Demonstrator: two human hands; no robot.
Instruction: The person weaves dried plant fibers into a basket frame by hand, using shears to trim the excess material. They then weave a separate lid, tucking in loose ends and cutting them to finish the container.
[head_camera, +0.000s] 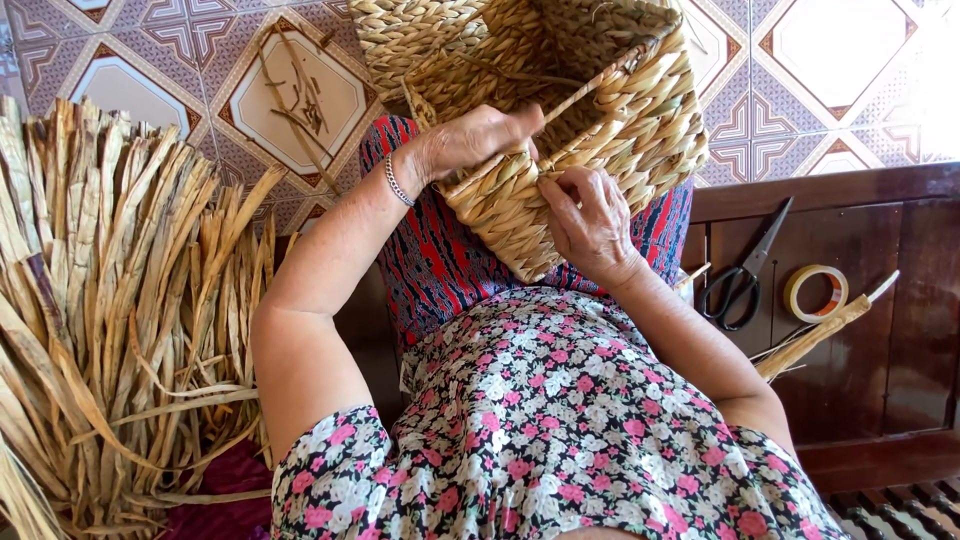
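— Floral dress (560, 420) lay nearest; where was the basket (560, 110)?
— On her lap. Left hand (470, 140) pinched a strand at the rim, right hand (590, 220) clamped the corner.
— Handling?
— Probably light, stiff; best gripped by the rim.

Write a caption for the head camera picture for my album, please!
Two hands, left hand and right hand, work the rim of a woven straw basket beside dried reeds.
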